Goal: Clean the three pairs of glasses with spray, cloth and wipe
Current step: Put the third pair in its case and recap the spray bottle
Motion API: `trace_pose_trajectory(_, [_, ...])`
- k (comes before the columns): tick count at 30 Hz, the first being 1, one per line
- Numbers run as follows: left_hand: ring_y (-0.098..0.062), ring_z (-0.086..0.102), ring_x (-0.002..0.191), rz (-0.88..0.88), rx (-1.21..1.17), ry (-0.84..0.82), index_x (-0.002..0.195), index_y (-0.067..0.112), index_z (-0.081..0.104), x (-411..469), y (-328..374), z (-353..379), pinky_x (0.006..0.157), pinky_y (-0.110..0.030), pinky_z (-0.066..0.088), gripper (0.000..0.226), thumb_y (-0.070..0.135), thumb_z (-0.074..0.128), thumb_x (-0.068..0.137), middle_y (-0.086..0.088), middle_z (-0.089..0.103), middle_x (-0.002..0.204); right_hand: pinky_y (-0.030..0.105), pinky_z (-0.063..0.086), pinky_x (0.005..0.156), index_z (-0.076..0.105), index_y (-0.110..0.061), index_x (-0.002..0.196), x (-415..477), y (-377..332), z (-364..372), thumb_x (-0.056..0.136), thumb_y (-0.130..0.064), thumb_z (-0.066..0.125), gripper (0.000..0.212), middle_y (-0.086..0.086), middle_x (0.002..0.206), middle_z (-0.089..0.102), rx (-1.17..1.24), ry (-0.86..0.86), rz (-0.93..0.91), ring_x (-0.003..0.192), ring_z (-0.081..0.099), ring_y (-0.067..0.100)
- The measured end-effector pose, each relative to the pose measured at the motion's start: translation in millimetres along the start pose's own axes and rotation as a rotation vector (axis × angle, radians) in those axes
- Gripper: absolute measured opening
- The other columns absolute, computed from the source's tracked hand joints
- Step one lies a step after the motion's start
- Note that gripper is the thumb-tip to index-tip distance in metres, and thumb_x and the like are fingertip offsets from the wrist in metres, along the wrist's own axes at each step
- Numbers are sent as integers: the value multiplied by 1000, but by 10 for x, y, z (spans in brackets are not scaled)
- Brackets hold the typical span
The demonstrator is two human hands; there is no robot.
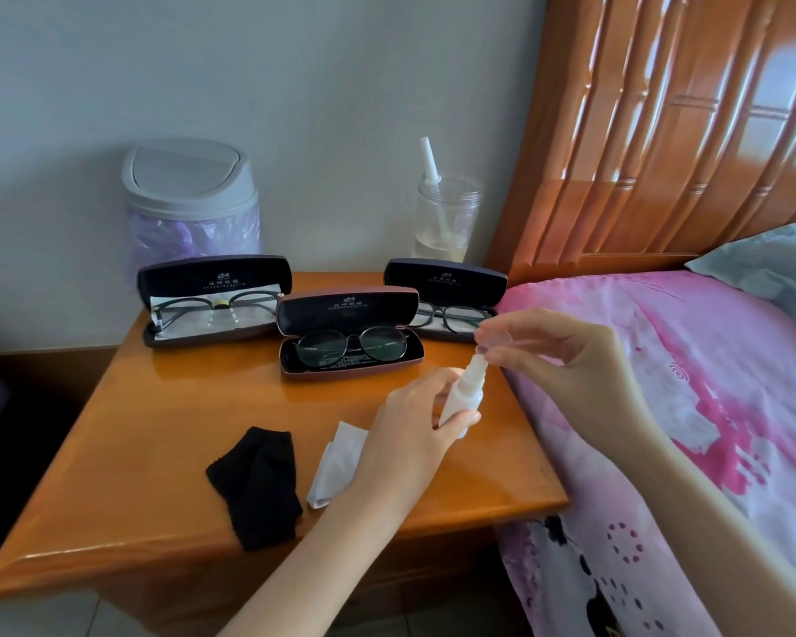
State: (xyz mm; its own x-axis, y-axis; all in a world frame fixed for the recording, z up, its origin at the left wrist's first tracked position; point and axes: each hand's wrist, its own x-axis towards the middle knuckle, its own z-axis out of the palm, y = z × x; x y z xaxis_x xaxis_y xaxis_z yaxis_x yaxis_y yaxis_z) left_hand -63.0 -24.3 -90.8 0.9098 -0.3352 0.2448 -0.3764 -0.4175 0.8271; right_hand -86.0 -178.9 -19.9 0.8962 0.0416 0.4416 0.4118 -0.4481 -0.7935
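Left hand [410,425]: forearm enters from the lower edge and rises toward the right, back of the hand up, fingers and thumb wrapped round the lower body of the small white plastic spray bottle [466,397], which is held clear of the glossy orange wooden bedside table [157,429] and tilted with its top leaning right. Right hand [561,356]: forearm comes in from the lower right over the pink floral bedspread [708,360], wrist bent, thumb and fingertips pinching the small clear plastic cap [495,338] directly above the bottle's white nozzle [475,364]; whether cap and nozzle touch cannot be told. Just left of the left wrist, partly hidden under it, lies the folded white wipe [341,452], and beside that, further left, the crumpled black cloth [258,489]. Beyond the left hand, an open case holds the round dark-rimmed glasses [350,349]. Further left of it, a second open case holds the thin black-framed glasses with a gold bridge [212,310], resting on white paper. Behind the right hand's fingertips, a third open case holds the dark rectangular glasses [451,317].
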Motion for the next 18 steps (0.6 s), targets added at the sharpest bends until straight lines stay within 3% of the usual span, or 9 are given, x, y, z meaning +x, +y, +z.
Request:
trace_pose_trajectory(2, [1, 58, 98, 3, 4, 0, 123, 30, 54, -3, 3, 4, 84, -24, 54, 39, 36, 64, 85, 12, 64, 116, 10, 50, 77, 73, -19, 96, 18, 16, 8, 79, -9, 72, 20, -12, 94, 73, -64, 17, 0, 86, 70, 2])
trace_pose_trajectory(7, [3, 55, 98, 7, -9, 1, 126, 28, 53, -19, -2, -5, 83, -16, 51, 41, 34, 64, 86, 11, 63, 119, 21, 53, 85, 72, -29, 98, 22, 59, 17, 81, -14, 72, 23, -12, 91, 75, -133, 3, 44, 90, 69, 3])
trace_pose_trajectory(12, [-1, 59, 102, 0, -24, 5, 129, 27, 53, -5, -9, -2, 84, -18, 52, 44, 32, 64, 86, 7, 65, 119, 12, 52, 81, 70, -32, 96, 4, 33, 64, 80, -9, 72, 28, -13, 90, 72, -207, -94, 0, 87, 68, 0])
trace_pose_trajectory(18, [6, 54, 94, 4, -30, 11, 128, 27, 54, -4, -5, 11, 79, -10, 47, 44, 32, 64, 86, 7, 66, 118, 13, 52, 83, 69, -34, 96, -39, 71, 83, 80, -8, 72, 30, -12, 93, 73, -178, -50, 16, 91, 68, 0])
